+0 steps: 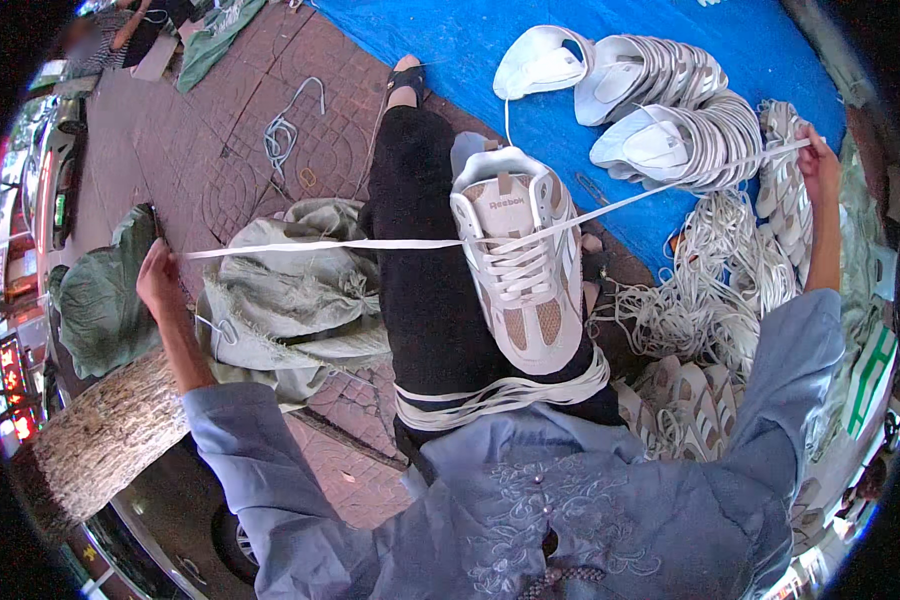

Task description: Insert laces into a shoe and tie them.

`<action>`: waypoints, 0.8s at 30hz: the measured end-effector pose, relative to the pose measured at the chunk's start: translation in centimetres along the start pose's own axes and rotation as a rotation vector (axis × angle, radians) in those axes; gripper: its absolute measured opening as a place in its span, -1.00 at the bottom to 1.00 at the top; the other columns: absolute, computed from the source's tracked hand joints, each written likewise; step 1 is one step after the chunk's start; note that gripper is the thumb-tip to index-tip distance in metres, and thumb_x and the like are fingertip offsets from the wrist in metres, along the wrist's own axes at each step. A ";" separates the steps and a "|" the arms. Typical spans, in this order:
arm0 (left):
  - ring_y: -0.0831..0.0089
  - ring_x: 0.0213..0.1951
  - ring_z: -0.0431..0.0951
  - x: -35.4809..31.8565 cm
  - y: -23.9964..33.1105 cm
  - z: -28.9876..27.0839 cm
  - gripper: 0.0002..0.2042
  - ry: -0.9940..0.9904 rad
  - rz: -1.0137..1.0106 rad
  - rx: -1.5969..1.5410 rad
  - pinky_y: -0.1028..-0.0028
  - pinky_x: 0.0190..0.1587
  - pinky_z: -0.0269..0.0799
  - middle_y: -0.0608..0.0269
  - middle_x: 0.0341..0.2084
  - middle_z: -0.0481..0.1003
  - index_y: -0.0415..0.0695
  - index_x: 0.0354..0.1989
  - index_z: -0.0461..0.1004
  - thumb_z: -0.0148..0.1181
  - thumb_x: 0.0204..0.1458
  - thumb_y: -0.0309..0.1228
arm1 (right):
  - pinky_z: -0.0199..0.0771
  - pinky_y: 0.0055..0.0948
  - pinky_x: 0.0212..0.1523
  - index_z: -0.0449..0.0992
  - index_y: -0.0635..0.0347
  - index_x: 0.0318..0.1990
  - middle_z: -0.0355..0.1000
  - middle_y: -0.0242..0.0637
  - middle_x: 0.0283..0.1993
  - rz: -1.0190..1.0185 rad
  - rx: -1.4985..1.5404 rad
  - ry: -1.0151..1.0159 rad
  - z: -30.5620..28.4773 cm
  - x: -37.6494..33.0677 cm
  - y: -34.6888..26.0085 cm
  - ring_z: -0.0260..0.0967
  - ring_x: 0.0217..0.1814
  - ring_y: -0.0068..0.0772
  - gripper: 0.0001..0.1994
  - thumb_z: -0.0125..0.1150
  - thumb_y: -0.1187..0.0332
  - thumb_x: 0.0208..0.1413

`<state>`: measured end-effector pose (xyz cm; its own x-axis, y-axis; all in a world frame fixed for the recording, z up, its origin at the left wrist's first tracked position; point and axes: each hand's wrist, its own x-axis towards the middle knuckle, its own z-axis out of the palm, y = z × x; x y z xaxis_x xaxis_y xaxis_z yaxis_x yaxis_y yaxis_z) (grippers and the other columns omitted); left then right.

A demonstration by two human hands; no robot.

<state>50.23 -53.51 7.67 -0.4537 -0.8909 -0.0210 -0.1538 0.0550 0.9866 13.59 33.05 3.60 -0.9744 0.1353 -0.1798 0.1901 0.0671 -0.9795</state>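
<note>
A white and tan sneaker (523, 268) lies on my lap, toe toward me; whether it has a sole cannot be seen. Its flat white shoelace (340, 245) crisscrosses the front, and both ends run out from the upper eyelets. Far out to the left, my left hand (158, 280) is closed on one end. My right hand (819, 165), raised at the far right, pinches the other end. Both lengths look stretched fairly straight. A bundle of loose white laces (500, 397) lies across my thighs, just below the toe.
Stacked white shoe uppers (675, 145) sit on a blue tarp (440, 40) ahead. At my right lie a tangled lace pile (725, 265) and more tan-and-white uppers (685, 400). Grey-green sacks (290, 290) and a tree trunk (110, 430) are at my left. Another person sits far left.
</note>
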 end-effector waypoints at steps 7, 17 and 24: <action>0.33 -0.37 0.43 -19.8 4.5 15.1 -0.81 -0.862 0.704 0.555 0.45 -0.30 0.35 0.16 -0.45 0.44 -0.20 -0.41 0.43 0.02 -0.27 -0.66 | -0.04 -0.74 -0.76 0.34 0.30 -0.26 0.38 -0.29 -0.37 0.025 0.465 -0.214 -0.2 -0.3 1.5 0.04 -0.68 -0.69 -0.81 -0.04 0.36 0.04; 0.35 -0.51 0.33 -27.6 0.7 22.0 -0.84 -1.021 1.242 0.760 0.44 -0.49 0.30 0.26 -0.63 0.27 -0.14 -0.51 0.37 0.03 -0.38 -0.49 | -0.08 -0.75 -0.76 0.38 0.31 -0.25 0.38 -0.37 -0.50 0.009 0.235 -0.193 6.4 -5.6 0.7 0.06 -0.71 -0.74 -0.78 -0.02 0.34 0.02; 0.36 -0.48 0.34 -27.5 1.5 22.6 -0.85 -1.183 1.378 0.925 0.45 -0.44 0.32 0.24 -0.60 0.27 -0.17 -0.51 0.34 0.01 -0.35 -0.45 | -0.07 -0.76 -0.75 0.38 0.32 -0.23 0.39 -0.36 -0.50 0.029 0.247 -0.213 5.7 -5.0 2.5 0.08 -0.69 -0.74 -0.77 -0.02 0.34 0.02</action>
<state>42.66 -18.70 6.12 -0.8109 0.5814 0.0656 0.5851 0.8065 0.0849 18.20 26.90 1.53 -0.9772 -0.0782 -0.1973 0.2085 -0.1789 -0.9615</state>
